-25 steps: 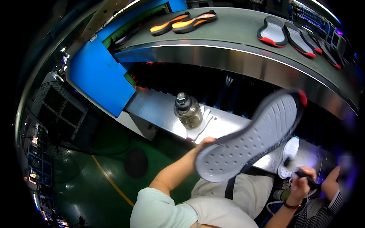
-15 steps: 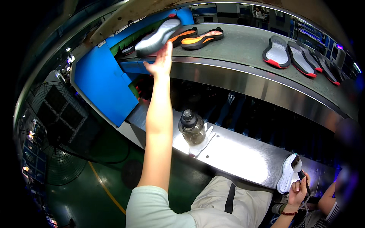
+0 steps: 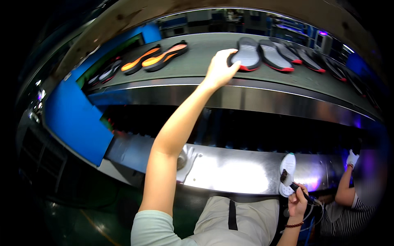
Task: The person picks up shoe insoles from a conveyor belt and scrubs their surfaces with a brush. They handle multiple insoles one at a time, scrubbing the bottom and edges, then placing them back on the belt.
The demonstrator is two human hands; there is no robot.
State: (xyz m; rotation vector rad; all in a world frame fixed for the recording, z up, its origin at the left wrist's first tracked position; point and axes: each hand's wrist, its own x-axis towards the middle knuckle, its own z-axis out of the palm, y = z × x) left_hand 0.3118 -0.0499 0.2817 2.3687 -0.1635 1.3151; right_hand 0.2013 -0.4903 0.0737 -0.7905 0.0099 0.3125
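My left hand [image 3: 221, 67] reaches up to the belt and grips the left edge of a grey-topped shoe sole [image 3: 246, 52] with a black rim and red tip. Its thumb lies at the near side, while the fingertips go partly out of sight at the edge. At lower right, my right hand [image 3: 298, 201] is closed round the black handle of a brush [image 3: 286, 178]. The brush's dark bristles are at a white shoe sole [image 3: 288, 164] on the metal ledge; whether they touch it I cannot tell. A thin tube hangs by the handle.
On the green belt [image 3: 205, 57] lie two orange-and-black soles [image 3: 164, 56], dark soles [image 3: 110, 70] at its left end and several grey-and-red ones to the right. A white glove [image 3: 187, 166] lies on the ledge [image 3: 234, 170]. A co-worker's gloved hand [image 3: 352, 158] is at far right.
My left hand has left the sole it held at the belt's left end and moved right to another sole. The brush has moved over the white sole. My view has turned right.
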